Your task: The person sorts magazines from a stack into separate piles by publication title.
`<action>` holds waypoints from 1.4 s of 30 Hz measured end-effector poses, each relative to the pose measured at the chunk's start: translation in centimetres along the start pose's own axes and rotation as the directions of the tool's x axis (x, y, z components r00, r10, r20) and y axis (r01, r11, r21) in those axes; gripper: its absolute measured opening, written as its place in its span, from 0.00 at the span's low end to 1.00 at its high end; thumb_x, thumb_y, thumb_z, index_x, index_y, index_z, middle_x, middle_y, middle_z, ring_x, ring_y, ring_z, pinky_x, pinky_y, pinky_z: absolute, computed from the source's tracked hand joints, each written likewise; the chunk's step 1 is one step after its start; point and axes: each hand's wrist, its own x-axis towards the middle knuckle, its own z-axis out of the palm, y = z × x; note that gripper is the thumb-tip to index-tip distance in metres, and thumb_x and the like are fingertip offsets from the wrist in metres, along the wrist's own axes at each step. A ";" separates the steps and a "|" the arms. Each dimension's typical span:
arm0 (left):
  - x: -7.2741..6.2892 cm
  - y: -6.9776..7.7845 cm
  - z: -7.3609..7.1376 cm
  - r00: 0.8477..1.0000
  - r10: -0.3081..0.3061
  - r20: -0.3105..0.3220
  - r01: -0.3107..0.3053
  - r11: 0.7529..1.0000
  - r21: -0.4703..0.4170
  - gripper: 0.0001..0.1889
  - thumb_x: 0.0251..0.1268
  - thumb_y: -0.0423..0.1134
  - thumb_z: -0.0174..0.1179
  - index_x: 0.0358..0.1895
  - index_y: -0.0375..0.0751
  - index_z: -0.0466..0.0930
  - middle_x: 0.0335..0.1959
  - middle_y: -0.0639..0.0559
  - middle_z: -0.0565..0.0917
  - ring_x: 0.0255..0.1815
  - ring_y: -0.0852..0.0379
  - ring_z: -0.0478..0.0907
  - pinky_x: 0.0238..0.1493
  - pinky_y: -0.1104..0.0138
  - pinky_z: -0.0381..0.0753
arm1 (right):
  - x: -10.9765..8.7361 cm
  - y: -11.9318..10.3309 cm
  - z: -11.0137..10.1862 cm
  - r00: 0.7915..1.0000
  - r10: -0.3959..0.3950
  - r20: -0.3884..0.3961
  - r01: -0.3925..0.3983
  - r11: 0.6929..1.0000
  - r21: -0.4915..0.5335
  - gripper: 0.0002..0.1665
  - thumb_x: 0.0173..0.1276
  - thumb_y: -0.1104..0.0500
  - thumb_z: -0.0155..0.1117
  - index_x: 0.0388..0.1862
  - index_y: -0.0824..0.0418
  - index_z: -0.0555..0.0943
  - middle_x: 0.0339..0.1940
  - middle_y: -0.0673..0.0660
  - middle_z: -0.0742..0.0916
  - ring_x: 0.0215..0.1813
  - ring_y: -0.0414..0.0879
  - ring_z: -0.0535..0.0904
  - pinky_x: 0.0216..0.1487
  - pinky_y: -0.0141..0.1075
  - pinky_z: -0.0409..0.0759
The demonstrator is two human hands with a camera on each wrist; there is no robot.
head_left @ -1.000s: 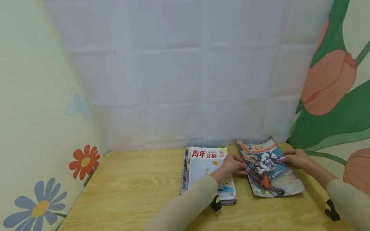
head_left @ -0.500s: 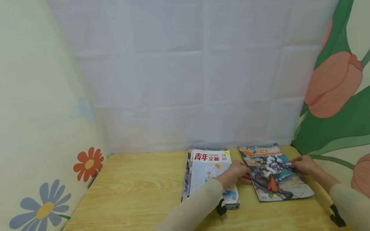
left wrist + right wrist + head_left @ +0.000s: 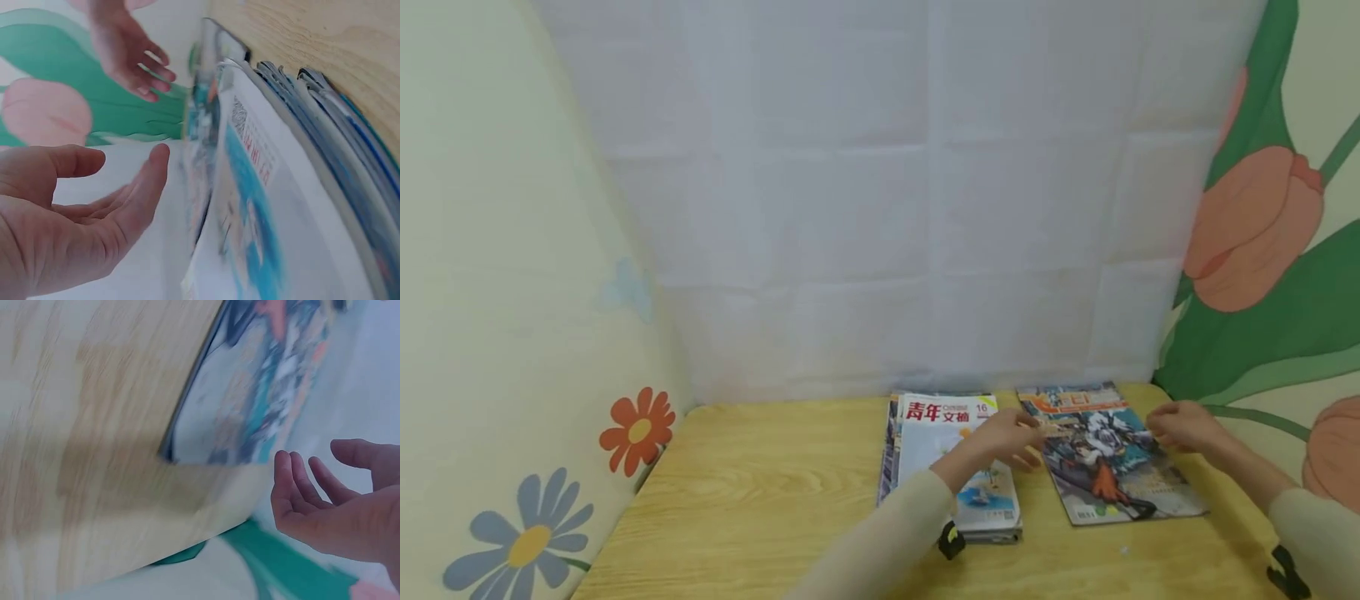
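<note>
A colourful magazine (image 3: 1105,458) lies flat on the table at the right, a robot-like figure and orange lettering on its cover. My right hand (image 3: 1187,429) hovers at its right edge; in the right wrist view the right hand (image 3: 337,500) holds nothing, fingers loosely bent and apart from the cover. My left hand (image 3: 1003,437) is between that magazine and a stack of magazines (image 3: 917,450), above the stack's right side. Seen from the left wrist, the left hand (image 3: 94,212) has thumb and fingers spread with nothing between them. The stack's top cover is white with red characters.
The wooden table (image 3: 760,483) extends left of the stack. A white cloth (image 3: 880,208) hangs along the back edge. Painted walls with flowers (image 3: 640,429) stand at both sides. A small pale speck (image 3: 1124,550) lies in front of the magazine.
The magazine has come down from a tilt to lie flat beside the stack. Both hands have let go of its edges and drawn slightly away.
</note>
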 end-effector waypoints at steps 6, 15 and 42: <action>-3.0 -0.9 -2.5 0.991 0.124 -0.051 -0.124 0.992 -0.003 0.21 0.69 0.37 0.64 0.63 0.38 0.78 0.39 0.49 0.84 0.34 0.48 0.86 0.40 0.54 0.86 | -1.3 -2.6 2.1 0.999 -0.047 0.022 0.047 0.998 -0.040 0.29 0.79 0.58 0.52 0.61 0.85 0.69 0.44 0.70 0.84 0.42 0.58 0.83 0.41 0.49 0.82; -7.3 -3.5 -6.2 0.948 0.262 -0.179 -0.243 0.963 0.119 0.16 0.72 0.39 0.62 0.59 0.41 0.80 0.38 0.53 0.84 0.36 0.48 0.85 0.38 0.57 0.85 | -2.7 -6.0 7.0 0.982 -0.186 -0.020 0.186 0.982 -0.013 0.22 0.77 0.60 0.58 0.59 0.78 0.76 0.47 0.67 0.84 0.40 0.57 0.84 0.41 0.51 0.83; -10.6 -7.1 -12.3 0.863 0.259 -0.435 0.004 0.856 0.516 0.17 0.65 0.31 0.59 0.55 0.27 0.80 0.33 0.50 0.80 0.28 0.58 0.75 0.26 0.65 0.78 | -1.8 -10.7 16.7 0.983 -0.178 -0.033 0.178 0.984 0.006 0.23 0.73 0.59 0.63 0.59 0.75 0.77 0.42 0.62 0.85 0.37 0.52 0.83 0.35 0.45 0.83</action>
